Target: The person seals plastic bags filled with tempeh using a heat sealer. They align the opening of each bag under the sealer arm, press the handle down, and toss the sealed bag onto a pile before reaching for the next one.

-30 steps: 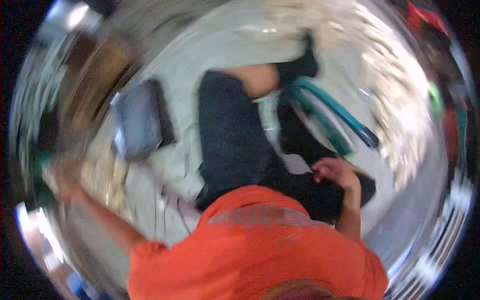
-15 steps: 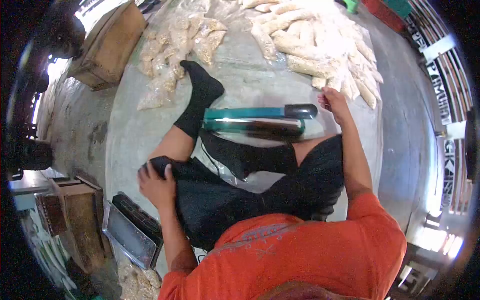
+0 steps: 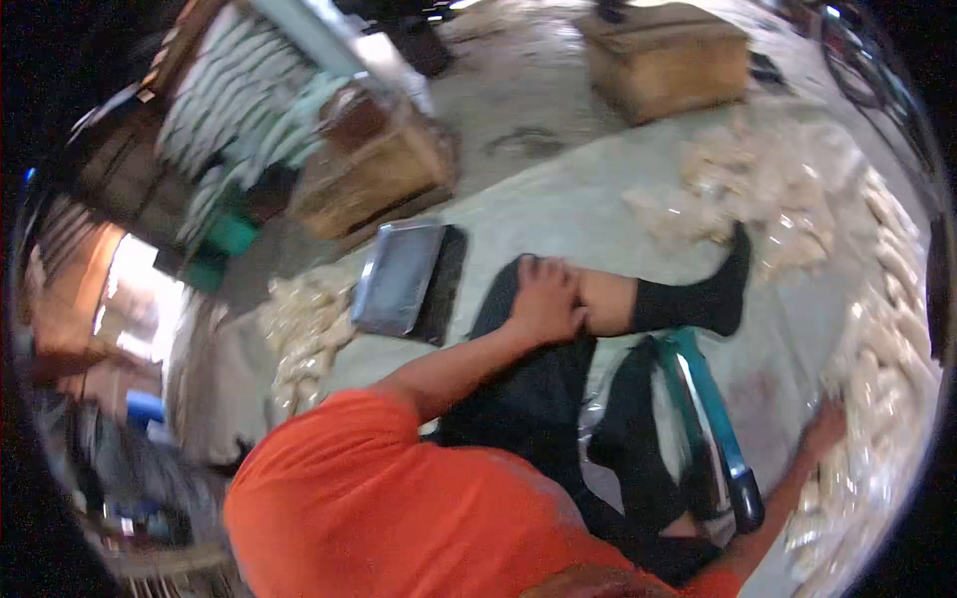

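Note:
My left hand (image 3: 546,304) rests on my bent left knee, its fingers laid over the leg and holding nothing. At the far right, my right hand (image 3: 825,427) is blurred and touches or nearly touches a pile of clear plastic bags (image 3: 882,419) filled with something pale; its fingers cannot be made out. Between my legs lies a long bag sealer (image 3: 710,399), teal with a black end. Beyond my left foot are more filled plastic bags (image 3: 758,189) in a loose heap.
A pale sheet (image 3: 558,214) covers the floor. To my left stand a metal-topped tray (image 3: 399,277) with a dark base and another heap of bags (image 3: 299,339). Wooden boxes (image 3: 364,184) stand beyond, near stacked pale bags (image 3: 234,90).
The view has swung left, bringing the tray and wooden boxes toward the middle. My left hand stays on the knee, while my right hand has moved to the edge of the bag pile.

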Demonstrator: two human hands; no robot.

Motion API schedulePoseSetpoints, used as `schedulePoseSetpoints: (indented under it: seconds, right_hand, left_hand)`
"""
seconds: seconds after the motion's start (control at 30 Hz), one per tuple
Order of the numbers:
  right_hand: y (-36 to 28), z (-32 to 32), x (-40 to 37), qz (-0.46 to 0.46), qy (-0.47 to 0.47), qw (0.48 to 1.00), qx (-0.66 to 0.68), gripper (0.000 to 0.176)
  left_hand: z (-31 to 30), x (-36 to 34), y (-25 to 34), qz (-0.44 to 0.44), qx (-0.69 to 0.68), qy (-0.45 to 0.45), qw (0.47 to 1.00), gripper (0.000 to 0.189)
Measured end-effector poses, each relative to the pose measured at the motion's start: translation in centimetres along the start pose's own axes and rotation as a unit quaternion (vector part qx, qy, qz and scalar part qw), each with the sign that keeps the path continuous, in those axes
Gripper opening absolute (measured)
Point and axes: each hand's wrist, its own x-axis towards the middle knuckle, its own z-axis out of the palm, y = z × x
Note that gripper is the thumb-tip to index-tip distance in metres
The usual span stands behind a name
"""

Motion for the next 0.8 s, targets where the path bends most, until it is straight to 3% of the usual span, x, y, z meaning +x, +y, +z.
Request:
schedulePoseSetpoints:
  seconds: [0.07,0.13,0.17,0.23,0.3,0.33,0.37,0.47,0.5,0.53,0.57,0.63,0.67,0.73,0.77,0.8]
  right_hand:
    - [-0.4,-1.4,0.9,0.018,-0.076,0.997,0.028,0.042]
    - [-0.1,-0.4,1.5,0.114,-0.005,0.975,0.190,0.039]
    - [1.2,-0.4,1.9,0.116,0.002,0.974,0.193,0.039]
    - [4.2,-1.6,3.4,0.062,0.178,0.980,0.063,0.044]
    - [8.5,-5.3,4.5,0.174,0.184,0.964,0.076,0.037]
    - [15.1,-3.8,3.9,0.186,0.124,0.971,-0.081,0.036]
    - [15.3,-9.1,5.0,0.203,0.222,0.953,-0.036,0.036]
    - [0.2,-34.1,9.1,0.161,0.543,0.824,0.006,0.051]
    - [-3.1,-39.7,7.6,0.218,0.481,0.848,0.041,0.029]
    - [-2.5,-43.5,7.5,-0.008,0.499,0.865,-0.048,0.033]
    - [-2.9,-45.4,5.6,-0.007,0.488,0.869,-0.080,0.033]
    - [-5.5,-47.9,-1.2,0.055,0.403,0.911,0.068,0.027]
    - [-7.6,-48.2,-4.1,0.091,0.383,0.915,0.091,0.026]
    - [-11.7,-49.0,-9.4,0.166,0.341,0.916,0.133,0.024]
    - [-14.7,-48.5,-10.6,0.224,0.291,0.913,0.178,0.023]
    - [-18.4,-48.3,-11.0,0.245,0.200,0.925,0.211,0.022]
  left_hand:
    - [0.2,0.4,0.1,0.006,0.021,0.000,1.000,0.072]
    - [0.8,0.6,0.2,0.016,0.037,0.010,0.999,0.070]
    - [1.3,0.8,0.5,0.023,0.021,0.029,0.999,0.069]
    - [1.4,1.0,1.2,0.029,0.006,0.056,0.998,0.066]
    - [1.4,0.6,1.0,0.026,-0.005,0.060,0.998,0.066]
    - [1.6,0.4,0.9,0.027,-0.018,0.058,0.998,0.066]
    - [1.8,0.3,0.6,0.028,-0.015,0.055,0.998,0.067]
    - [1.3,0.1,0.2,0.022,-0.026,0.080,0.996,0.062]
    - [1.0,0.0,0.1,0.030,-0.041,0.077,0.996,0.062]
    - [0.7,-0.2,-0.3,0.027,-0.071,0.083,0.994,0.057]
    - [0.5,-0.2,0.0,0.035,-0.104,0.089,0.990,0.052]
    - [1.3,-0.7,0.7,0.099,-0.259,0.161,0.947,0.042]
    - [0.5,-1.7,2.6,0.128,-0.306,0.258,0.908,0.040]
    - [-3.7,-4.8,6.4,0.229,-0.367,0.180,0.883,0.046]
    - [-4.9,-6.4,7.8,0.300,-0.433,0.037,0.849,0.060]
    - [-3.7,-8.5,10.2,0.353,-0.454,-0.038,0.817,0.076]
